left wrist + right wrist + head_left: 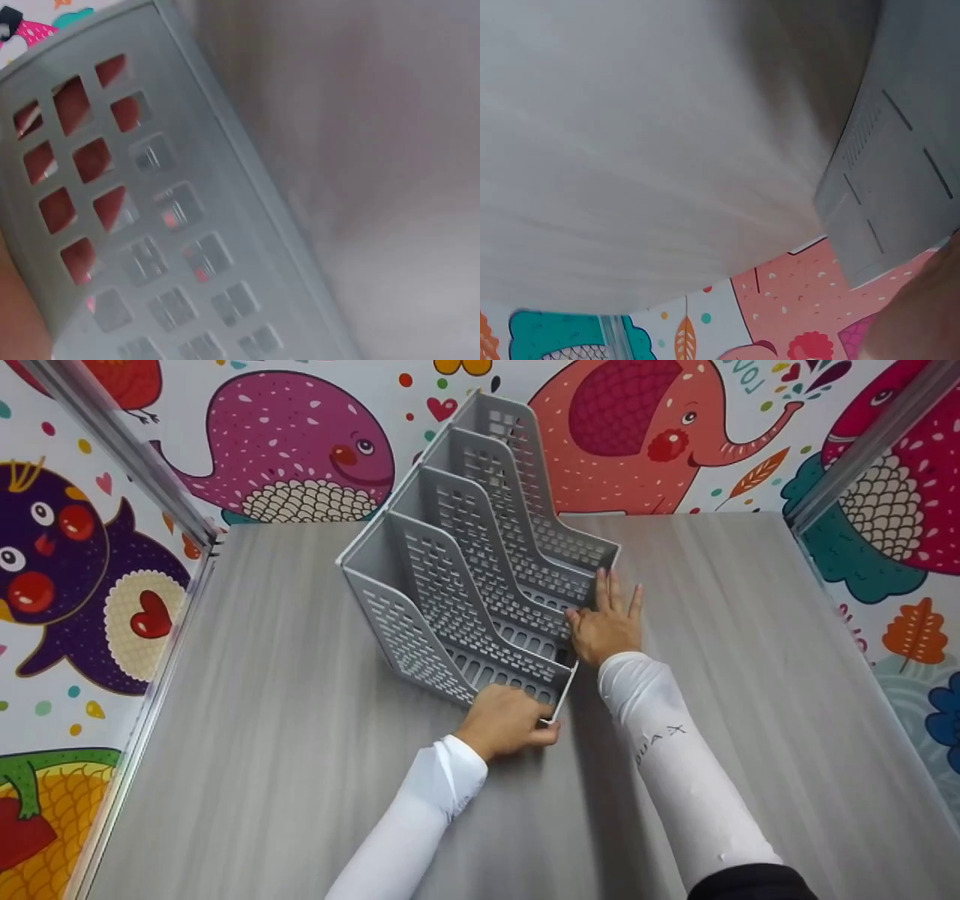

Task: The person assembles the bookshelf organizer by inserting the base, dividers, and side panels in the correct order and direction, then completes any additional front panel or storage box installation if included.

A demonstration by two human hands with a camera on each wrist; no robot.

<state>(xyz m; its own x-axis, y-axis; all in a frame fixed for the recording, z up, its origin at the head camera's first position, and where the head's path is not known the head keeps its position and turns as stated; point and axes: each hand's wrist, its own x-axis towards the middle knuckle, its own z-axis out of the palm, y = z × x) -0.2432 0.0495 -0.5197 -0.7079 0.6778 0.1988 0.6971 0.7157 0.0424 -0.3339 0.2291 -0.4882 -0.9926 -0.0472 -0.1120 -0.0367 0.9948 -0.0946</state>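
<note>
A grey plastic magazine file rack (480, 562) with several slanted compartments and perforated dividers stands at an angle on the table. My left hand (506, 724) grips its near front corner, fingers over the edge and thumb outside. My right hand (609, 626) rests against the low front side, its fingers straight and pointing away from me. In the left wrist view, the rack's perforated side panel (142, 187) fills the left half. The right wrist view has the slotted front face (889, 195) at the right, with part of the right hand (919, 315) below it.
The wood-grain table (262, 720) extends around the rack. Behind it rises a wall panel with cartoon animals (300, 442), close to the rack's far end. Metal frame posts stand at the left (142, 457) and right (862, 450) back corners.
</note>
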